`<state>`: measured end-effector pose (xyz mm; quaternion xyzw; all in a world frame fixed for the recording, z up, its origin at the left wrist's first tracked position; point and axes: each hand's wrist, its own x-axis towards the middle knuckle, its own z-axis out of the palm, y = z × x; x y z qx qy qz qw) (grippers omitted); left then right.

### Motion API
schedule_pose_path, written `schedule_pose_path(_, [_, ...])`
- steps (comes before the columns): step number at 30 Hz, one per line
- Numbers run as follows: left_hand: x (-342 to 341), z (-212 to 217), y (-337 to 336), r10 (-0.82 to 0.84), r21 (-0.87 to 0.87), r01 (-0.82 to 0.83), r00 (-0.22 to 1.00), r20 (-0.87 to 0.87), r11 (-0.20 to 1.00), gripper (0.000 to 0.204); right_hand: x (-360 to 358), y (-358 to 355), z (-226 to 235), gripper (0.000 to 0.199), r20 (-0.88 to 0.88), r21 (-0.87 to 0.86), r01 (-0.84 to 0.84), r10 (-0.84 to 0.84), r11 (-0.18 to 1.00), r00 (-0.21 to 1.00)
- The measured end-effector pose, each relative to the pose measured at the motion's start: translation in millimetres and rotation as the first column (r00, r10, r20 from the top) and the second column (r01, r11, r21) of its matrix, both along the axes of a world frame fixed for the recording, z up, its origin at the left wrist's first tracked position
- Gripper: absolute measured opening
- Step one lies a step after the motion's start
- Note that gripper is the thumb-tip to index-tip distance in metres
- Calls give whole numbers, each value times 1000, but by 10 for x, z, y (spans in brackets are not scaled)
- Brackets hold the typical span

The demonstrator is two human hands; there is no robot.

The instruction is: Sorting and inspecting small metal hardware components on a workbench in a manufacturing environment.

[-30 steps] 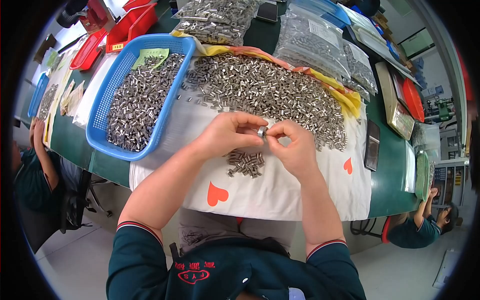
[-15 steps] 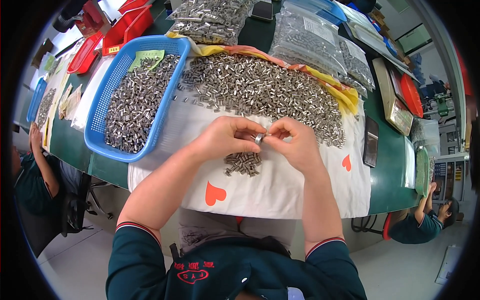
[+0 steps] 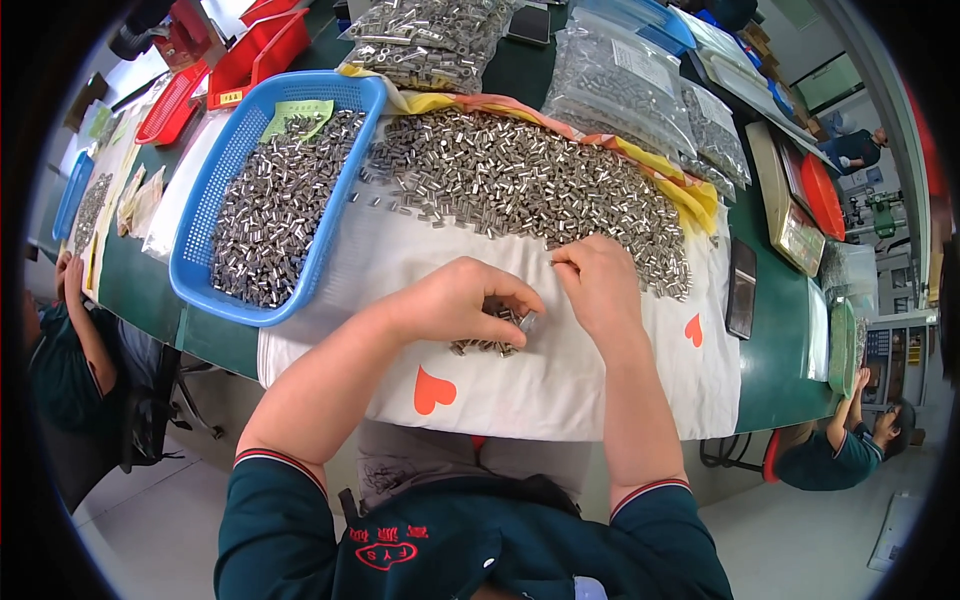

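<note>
My left hand (image 3: 462, 303) is curled over a small heap of metal sleeves (image 3: 480, 347) on the white cloth (image 3: 390, 345). Between its thumb and fingers sits a small shiny metal piece (image 3: 528, 321), partly hidden. To the right, my right hand (image 3: 603, 287) pinches thumb and forefinger together at the near edge of the large pile of short metal sleeves (image 3: 530, 165). Whatever lies between those fingertips is too small to make out.
A blue perforated basket (image 3: 185, 240) of metal sleeves stands at left. Clear bags (image 3: 615, 85) of metal parts lie behind a rolled yellow cloth (image 3: 700, 200). A dark phone (image 3: 740, 285) rests at right. Other people sit at both sides.
My hands have parted. The left has come down over the small heap with the shiny piece; the right has shifted slightly right, near the large pile's edge.
</note>
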<state>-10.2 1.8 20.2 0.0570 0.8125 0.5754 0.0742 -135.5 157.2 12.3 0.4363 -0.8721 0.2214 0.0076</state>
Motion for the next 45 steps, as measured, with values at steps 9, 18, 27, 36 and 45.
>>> schedule_pose_path(9, [-76, -177, -62, 193, 444, -250, 966, 170, 860, 36, 69, -46, 26, 8, -83, 33, -26, 28, 999, 996])
schedule_pose_path(18, [-75, -179, -75, 286, 548, -342, 940, 187, 763, 35, 218, -58, 177, 8, 548, -407, 7, 238, 913, 802])
schedule_pose_path(27, [-81, -157, -34, 352, 364, -387, 922, 160, 847, 34, 300, -123, 127, 8, -76, -389, -201, 186, 899, 980])
schedule_pose_path(36, [-70, -169, -28, 242, 490, -296, 955, 172, 820, 33, 109, 9, 265, 13, 524, -295, -95, 244, 951, 816])
schedule_pose_path(45, [-31, -17, 1, 69, 193, -99, 986, 155, 976, 35, -88, -29, -19, 6, -15, -138, -61, 60, 989, 998])
